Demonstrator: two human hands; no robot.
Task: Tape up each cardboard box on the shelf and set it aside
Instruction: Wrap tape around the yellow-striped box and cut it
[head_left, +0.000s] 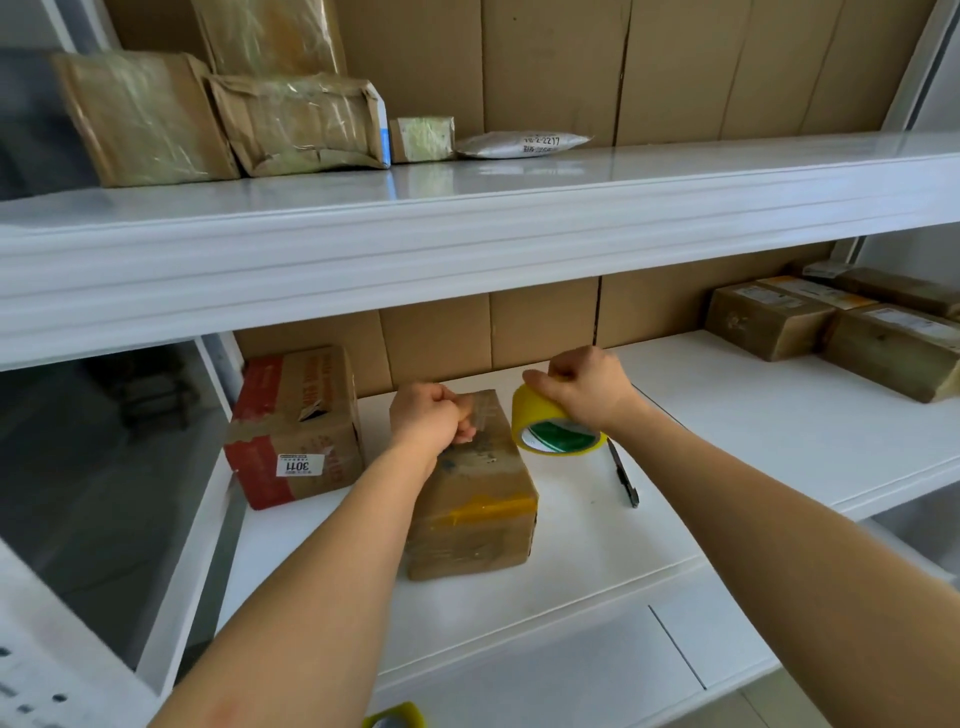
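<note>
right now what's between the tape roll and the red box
In the head view, the brown box being taped stands between the red box and tape roll, with the left hand on it.

Looks like a parcel storeroom or small shipping back room, not a home. White metal shelving (467, 208) backed with flattened cardboard sheets (675, 67), and both levels hold taped-up parcels (145, 119), a grey mailer bag (522, 144) with a number written on it, and a box with a "3011" sticker (300, 464). A yellow tape roll (545, 423) sits there too.
</note>
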